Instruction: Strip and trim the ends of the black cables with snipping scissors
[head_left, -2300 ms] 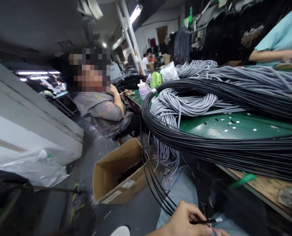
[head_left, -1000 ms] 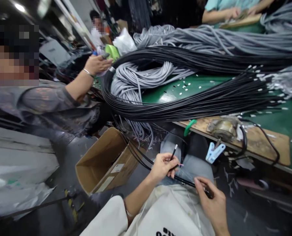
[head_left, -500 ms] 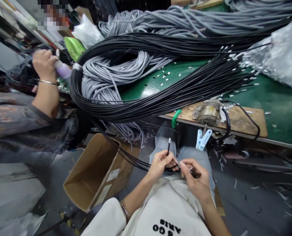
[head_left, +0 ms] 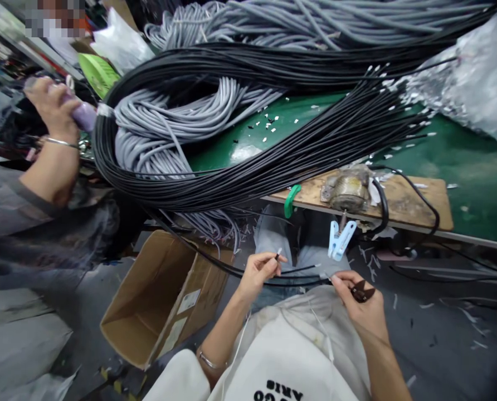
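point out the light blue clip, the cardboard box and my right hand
Light blue clip [head_left: 344,240], head view: on one of its arms.
Cardboard box [head_left: 209,288], head view: on its outer side wall.
Right hand [head_left: 364,307], head view: on the middle of the hand.

1 cam, worn on the head, facing forward and steeply down over the wearer's white top; left hand and right hand sit close, lower middle of frame. View is wide: green table lies beyond the hands, upper right, its edge slanting down rightward, with a cardboard box and a co-worker's forearm at left.
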{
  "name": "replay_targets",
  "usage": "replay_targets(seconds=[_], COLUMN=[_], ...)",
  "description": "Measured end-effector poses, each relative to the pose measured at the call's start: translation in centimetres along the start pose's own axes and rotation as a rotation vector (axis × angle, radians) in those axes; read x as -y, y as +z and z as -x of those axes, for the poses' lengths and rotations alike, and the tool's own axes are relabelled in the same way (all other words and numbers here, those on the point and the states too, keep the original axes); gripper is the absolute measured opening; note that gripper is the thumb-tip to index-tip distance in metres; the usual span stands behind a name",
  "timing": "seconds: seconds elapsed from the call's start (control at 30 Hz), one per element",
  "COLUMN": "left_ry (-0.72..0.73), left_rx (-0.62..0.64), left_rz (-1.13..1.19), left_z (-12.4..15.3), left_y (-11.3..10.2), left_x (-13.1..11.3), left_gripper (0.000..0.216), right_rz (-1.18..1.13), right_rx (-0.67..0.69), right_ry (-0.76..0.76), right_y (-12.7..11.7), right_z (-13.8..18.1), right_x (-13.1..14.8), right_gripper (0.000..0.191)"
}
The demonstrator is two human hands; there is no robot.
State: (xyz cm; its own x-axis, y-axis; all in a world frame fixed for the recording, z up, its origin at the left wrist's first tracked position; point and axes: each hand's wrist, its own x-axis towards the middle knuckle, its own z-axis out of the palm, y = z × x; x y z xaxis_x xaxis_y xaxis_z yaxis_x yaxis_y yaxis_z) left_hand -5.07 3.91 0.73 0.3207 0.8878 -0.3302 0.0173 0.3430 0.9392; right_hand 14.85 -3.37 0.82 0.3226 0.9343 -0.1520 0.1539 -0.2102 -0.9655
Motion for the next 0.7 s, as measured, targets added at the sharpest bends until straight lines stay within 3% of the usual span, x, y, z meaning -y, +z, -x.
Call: replay_targets(seconds=[0.13, 0.27, 0.43, 0.5, 0.6, 0.67, 0.7], left_ry=[0.033, 0.064, 0.105, 0.135, 0.174, 0.181, 0.177], left_rx=[0.041, 0.084, 0.091, 0.060, -0.017, -0.142, -0.268], left_rz=[-0.254, -0.656, -0.760, -0.786, -0.804, -0.794, -0.766], left_z=[-0.8, -2.2, -2.3, -2.1, -1.5, -0.7, -0.2], left_y=[-0.1, -1.2, -1.9, -1.8, -2.6, -4.1, -5.0], left_x=[-0.3, 1.7, 4.0, 4.7, 5.3, 4.6, 3.8], left_gripper=[0.044, 0.059, 0.046, 0.035, 0.038, 0.042, 0.043], right_rz=[0.026, 0.065, 0.108, 0.112, 0.116, 0.120, 0.123], right_rx=[-0.020, -0.051, -0.137, -0.160, -0.191, -0.192, -0.181], right_ry=[0.054, 0.093, 0.073, 0.040, -0.001, -0.019, -0.028], right_y=[0.3, 2.0, 3.0, 3.1, 3.1, 3.1, 3.1], right_z=[-0.8, -3.1, -4.9, -5.1, -5.4, -5.5, -5.5], right_x=[-2.8, -6.5, -7.7, -7.3, -6.6, -6.1, -5.8], right_gripper=[0.027, 0.030, 0.027, 0.030, 0.040, 0.047, 0.048])
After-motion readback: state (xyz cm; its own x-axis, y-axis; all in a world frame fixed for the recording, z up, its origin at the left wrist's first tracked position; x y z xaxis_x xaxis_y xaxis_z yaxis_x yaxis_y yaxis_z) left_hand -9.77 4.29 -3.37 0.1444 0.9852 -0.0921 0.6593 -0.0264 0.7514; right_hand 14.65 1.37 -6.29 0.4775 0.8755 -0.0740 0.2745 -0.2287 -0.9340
